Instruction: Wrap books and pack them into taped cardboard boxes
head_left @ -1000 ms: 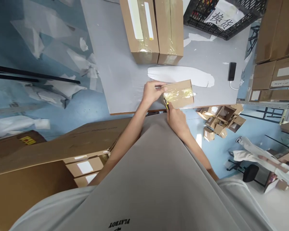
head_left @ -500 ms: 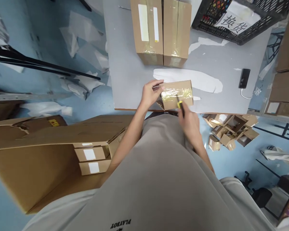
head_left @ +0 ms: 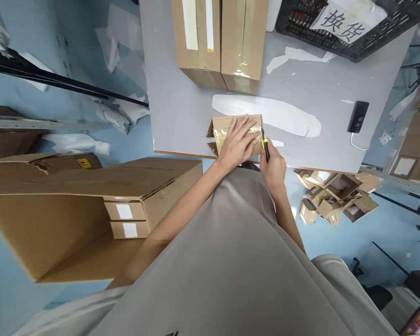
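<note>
A small taped cardboard box [head_left: 221,131] lies at the near edge of the grey table [head_left: 175,107]. My left hand [head_left: 237,142] rests flat on top of it, fingers stretched out and pressing down. My right hand [head_left: 274,167] is closed round a black and yellow utility knife [head_left: 265,144], whose tip stands against the box's right end. The flap at the box's left end stands slightly open.
Two long taped cartons [head_left: 220,42] lie at the table's far side. A black crate [head_left: 346,23] with a paper sign is at the back right, a phone [head_left: 357,116] on a cable at the right. Large cartons [head_left: 91,196] stand left; small opened boxes [head_left: 336,193] litter the floor.
My left hand has moved from the box's left end onto its top. My right hand with the knife has shifted from the box's front to its right end.
</note>
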Motion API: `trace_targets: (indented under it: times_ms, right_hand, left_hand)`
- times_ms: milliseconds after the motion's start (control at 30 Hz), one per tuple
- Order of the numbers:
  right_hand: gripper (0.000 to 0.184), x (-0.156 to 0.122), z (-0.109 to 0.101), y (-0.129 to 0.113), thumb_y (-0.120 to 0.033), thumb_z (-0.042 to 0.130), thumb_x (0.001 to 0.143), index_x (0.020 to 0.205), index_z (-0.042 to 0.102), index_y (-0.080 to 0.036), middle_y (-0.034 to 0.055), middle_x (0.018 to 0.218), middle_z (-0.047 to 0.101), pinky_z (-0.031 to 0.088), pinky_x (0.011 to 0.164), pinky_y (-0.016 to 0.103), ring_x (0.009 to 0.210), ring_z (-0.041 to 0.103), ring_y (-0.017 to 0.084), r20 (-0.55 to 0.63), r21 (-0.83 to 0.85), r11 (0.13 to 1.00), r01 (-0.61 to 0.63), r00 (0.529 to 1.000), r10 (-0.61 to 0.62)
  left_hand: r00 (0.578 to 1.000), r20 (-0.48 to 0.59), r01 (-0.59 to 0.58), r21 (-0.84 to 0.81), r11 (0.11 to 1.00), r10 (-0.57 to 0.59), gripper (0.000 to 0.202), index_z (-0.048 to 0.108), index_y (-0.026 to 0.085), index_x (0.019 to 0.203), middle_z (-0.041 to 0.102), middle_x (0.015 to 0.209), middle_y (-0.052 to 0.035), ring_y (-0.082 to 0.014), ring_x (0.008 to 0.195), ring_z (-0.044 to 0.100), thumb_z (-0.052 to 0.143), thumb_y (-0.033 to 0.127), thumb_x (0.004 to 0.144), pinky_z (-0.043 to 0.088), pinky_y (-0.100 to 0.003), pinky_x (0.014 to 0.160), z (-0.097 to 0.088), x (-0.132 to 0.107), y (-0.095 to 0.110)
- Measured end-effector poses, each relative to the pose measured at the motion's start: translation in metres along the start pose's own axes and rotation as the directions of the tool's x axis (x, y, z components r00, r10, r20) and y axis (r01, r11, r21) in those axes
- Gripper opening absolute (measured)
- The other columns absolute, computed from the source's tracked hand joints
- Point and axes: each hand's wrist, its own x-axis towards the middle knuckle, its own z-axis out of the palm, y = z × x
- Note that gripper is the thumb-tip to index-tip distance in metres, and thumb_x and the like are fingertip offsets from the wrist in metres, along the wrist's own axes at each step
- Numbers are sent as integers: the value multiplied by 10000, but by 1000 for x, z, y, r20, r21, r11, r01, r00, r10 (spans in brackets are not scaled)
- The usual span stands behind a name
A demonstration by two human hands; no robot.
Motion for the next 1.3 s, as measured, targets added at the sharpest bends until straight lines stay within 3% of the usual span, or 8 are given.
trace_targets:
  times_ms: [100,233,433,800,933,1067,1167,1300]
  right_hand:
    - [596,0,-5,-9,-304,336,1169,1735,469,-178,194,1512,755,620,1076,459,1250,795,342,67,-82,994,-72,995,78]
    - [622,7,-9,-27,-276,339,1172,1775,404,-138,216,1265,843,636,1016,479,1092,834,354,115,-175,973,-149,979,171]
    - [655,8,-23,-51,-124,306,1132,1781,348,-50,274,1191,834,642,948,458,1076,842,366,182,-337,928,-157,957,228]
    - [593,-19,-35,-55,-35,370,1115,1694,491,-55,252,1194,834,624,921,365,1129,841,318,254,-454,872,-186,911,326]
    - [555,-35,-40,-51,-167,456,1168,1722,488,-138,196,1085,851,613,894,382,1049,847,333,230,-408,885,-224,913,337]
    - [586,-24,-34,-17,-326,406,1199,1773,417,-209,158,1109,848,599,911,416,1003,823,346,35,-273,928,-251,962,271]
    - [596,17,-10,36,-315,336,1187,1756,425,-163,212,1295,799,592,963,442,1113,794,367,-157,-163,931,-328,940,303]
    - [675,76,29,108,-188,436,1081,1745,411,-74,288,1414,700,585,1031,506,1192,762,399,-107,-165,873,-458,888,446]
  left_hand:
    - [1000,-6,9,11,1000,-8,431,777,335,1362,585,1737,-77,-399,1753,327,589,626,1106,112,-767,1440,-1,-2,-3]
    - [1000,-14,-8,43,999,9,419,779,339,1353,592,1732,-80,-381,1749,342,535,602,1135,126,-758,1439,0,-2,-2]
    - [999,-34,-17,82,996,20,424,768,320,1364,591,1730,-107,-375,1745,355,516,585,1151,133,-754,1439,5,-2,-5]
    - [994,-61,-85,148,985,95,372,755,288,1353,597,1725,-114,-345,1738,376,503,498,1177,133,-704,1457,13,-10,-11]
    - [995,-48,-79,120,990,85,401,762,283,1350,611,1712,-115,-354,1741,368,491,519,1174,141,-713,1453,11,-8,-10]
    - [995,-70,-70,77,995,76,442,769,272,1347,635,1683,-124,-354,1723,405,489,563,1167,171,-690,1451,5,-5,-8]
    - [984,-175,-3,40,999,10,467,746,266,1407,618,1693,-143,-363,1711,423,539,593,1145,173,-670,1451,-7,-11,-10]
    - [906,-387,186,-3,983,-173,658,633,262,1583,545,1746,-169,-382,1720,391,681,661,1062,148,-629,1459,-34,-37,-26]
